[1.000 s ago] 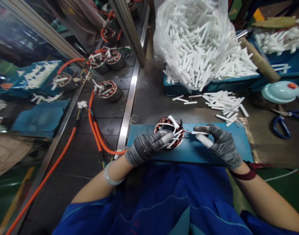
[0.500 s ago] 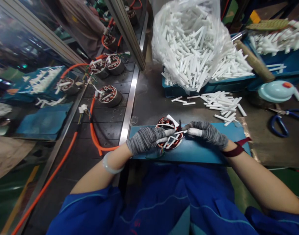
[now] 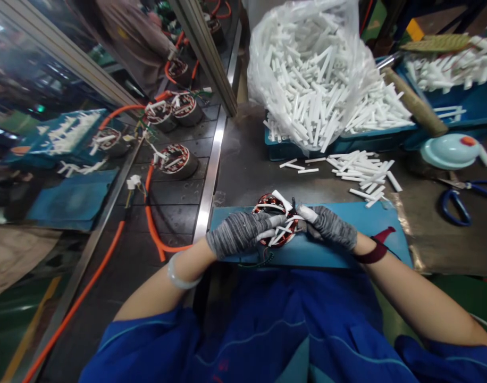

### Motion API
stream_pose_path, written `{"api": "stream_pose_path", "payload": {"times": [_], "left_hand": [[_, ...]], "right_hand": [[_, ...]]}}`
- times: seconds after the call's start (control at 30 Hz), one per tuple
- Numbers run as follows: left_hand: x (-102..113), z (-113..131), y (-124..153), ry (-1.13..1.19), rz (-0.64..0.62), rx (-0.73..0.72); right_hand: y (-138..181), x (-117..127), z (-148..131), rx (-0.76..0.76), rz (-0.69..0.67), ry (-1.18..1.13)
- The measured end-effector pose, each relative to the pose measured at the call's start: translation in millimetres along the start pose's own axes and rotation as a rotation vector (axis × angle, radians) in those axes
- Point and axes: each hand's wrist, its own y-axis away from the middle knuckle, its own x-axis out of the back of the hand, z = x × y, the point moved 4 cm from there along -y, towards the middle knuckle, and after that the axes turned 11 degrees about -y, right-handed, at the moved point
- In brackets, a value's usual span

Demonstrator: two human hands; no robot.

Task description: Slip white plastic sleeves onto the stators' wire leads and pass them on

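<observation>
A round motor stator [image 3: 276, 219] with copper windings and white insulating strips sticking out rests on a blue mat [image 3: 347, 250] in front of me. My left hand [image 3: 243, 234], in a grey knit glove, grips the stator's left side. Against its right edge, my gloved right hand [image 3: 327, 227] has its fingers pinched together on a white strip at the stator. A loose pile of white strips [image 3: 359, 173] lies on the bench beyond the mat.
A clear bag full of white strips [image 3: 311, 69] sits in a blue bin [image 3: 347, 141]. Blue-handled scissors [image 3: 462, 199] and a pale teal container [image 3: 451, 150] lie at right. Several stators [image 3: 175, 159] with orange cables [image 3: 156, 223] sit on the conveyor at left.
My right hand has moved left from the mat to the stator's right edge, bringing the white strip to it. My left hand has stayed on the stator.
</observation>
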Motion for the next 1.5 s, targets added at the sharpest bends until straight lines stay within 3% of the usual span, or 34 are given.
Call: {"api": "stream_pose_path", "payload": {"times": [0.13, 0.27, 0.33, 0.47, 0.57, 0.8, 0.97, 1.07, 1.13, 1.27, 1.33, 1.43, 1.5], "left_hand": [[2.6, 2.0, 0.4, -0.017, 0.089, -0.025], [-0.6, 7.9, 1.3, -0.053, 0.145, -0.016], [-4.1, 12.3, 1.1, -0.108, 0.163, 0.041], [-8.6, 23.8, 0.5, -0.146, 0.165, 0.17], [-6.8, 33.0, 0.8, -0.137, 0.136, 0.248], [2.5, 46.0, 6.2, -0.076, 0.295, 0.33], [-7.7, 46.3, 1.6, -0.026, 0.286, 0.306], [-12.7, 49.7, -1.3, -0.102, 0.314, 0.316], [-16.3, 52.7, -2.3, -0.169, 0.318, 0.333], [-25.8, 53.1, -4.2, -0.216, 0.245, 0.369], [-27.8, 49.3, -5.8, -0.17, 0.235, 0.373], [-27.5, 42.3, -10.3, -0.032, 0.209, 0.337], [-26.4, 38.8, -13.3, 0.046, 0.159, 0.322]], "right_hand": [[6.6, 19.6, -3.3, 0.069, 0.115, -0.083], [9.6, 23.9, -25.0, 0.156, 0.151, 0.051], [11.0, 15.0, -34.4, 0.276, 0.234, 0.276], [20.0, -14.2, -38.8, 0.545, 0.424, 0.978], [27.9, -22.2, -30.1, 0.648, 0.449, 1.215], [56.7, -6.6, -29.0, 0.557, 0.66, 0.903], [35.6, -23.8, -17.2, 0.39, 0.277, 0.439], [27.7, -28.5, -7.5, 0.347, 0.187, 0.17], [32.7, -31.2, -7.3, 0.364, 0.231, 0.157], [52.8, -39.5, -20.4, 0.502, 0.401, 0.477], [56.0, -37.1, -22.7, 0.517, 0.414, 0.562], [47.4, -13.5, -16.5, 0.405, 0.345, 0.501], [35.5, 15.1, -13.2, 0.323, 0.399, 0.425]]}}
